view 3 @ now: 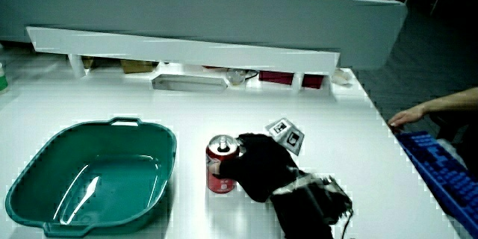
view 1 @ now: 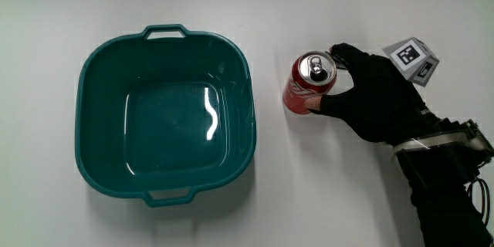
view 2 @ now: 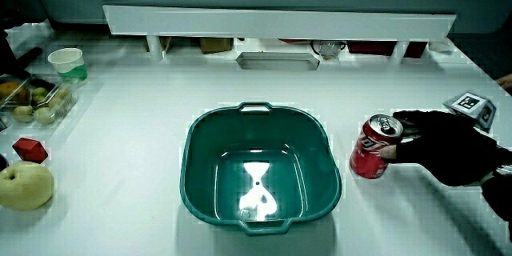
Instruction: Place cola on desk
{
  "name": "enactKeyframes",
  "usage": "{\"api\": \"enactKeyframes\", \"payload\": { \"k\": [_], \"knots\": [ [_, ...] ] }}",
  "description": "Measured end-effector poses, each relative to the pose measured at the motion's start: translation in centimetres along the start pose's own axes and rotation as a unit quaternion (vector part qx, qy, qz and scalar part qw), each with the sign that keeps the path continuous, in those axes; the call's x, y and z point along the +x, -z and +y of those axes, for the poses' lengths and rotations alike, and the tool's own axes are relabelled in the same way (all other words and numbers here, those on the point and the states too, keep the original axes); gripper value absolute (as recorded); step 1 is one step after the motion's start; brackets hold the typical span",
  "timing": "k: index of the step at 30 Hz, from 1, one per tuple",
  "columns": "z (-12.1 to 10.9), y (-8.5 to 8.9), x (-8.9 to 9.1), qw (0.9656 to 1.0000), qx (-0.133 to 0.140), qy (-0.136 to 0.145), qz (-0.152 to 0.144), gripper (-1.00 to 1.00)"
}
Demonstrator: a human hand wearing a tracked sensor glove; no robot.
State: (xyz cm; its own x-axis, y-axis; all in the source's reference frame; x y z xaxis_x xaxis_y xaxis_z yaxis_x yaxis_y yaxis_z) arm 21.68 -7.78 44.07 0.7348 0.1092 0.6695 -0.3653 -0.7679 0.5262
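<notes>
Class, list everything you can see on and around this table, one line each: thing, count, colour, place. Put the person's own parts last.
cola can: one, red with silver top, upright on the table beside the basin.
basin: one, teal, two handles, on the table, nothing in it.
table: one, white.
partition: one, white, low, along the table's edge farthest from the person.
cup: one, pale green, near the partition in a side view.
apple: one, yellowish, at the table's edge.
small block: one, red, beside the apple.
hand: one, black glove with patterned cube, fingers around the can.
</notes>
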Motion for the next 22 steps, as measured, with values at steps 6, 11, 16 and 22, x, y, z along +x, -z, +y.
{"api": "enactKeyframes", "payload": {
  "k": [6, 11, 16, 22],
  "knots": [
    [-1.1, 0.0, 0.0, 0.9991, -0.037, 0.02, 0.005, -0.87],
    [-3.9, -0.1, -1.2, 0.9964, -0.032, 0.067, -0.041, -1.0],
    [-7.5, 0.7, -3.1, 0.9897, -0.027, 0.08, -0.116, -1.0],
    [-10.7, 2.5, -4.3, 0.9855, -0.036, 0.056, -0.156, -1.0]
  ]
}}
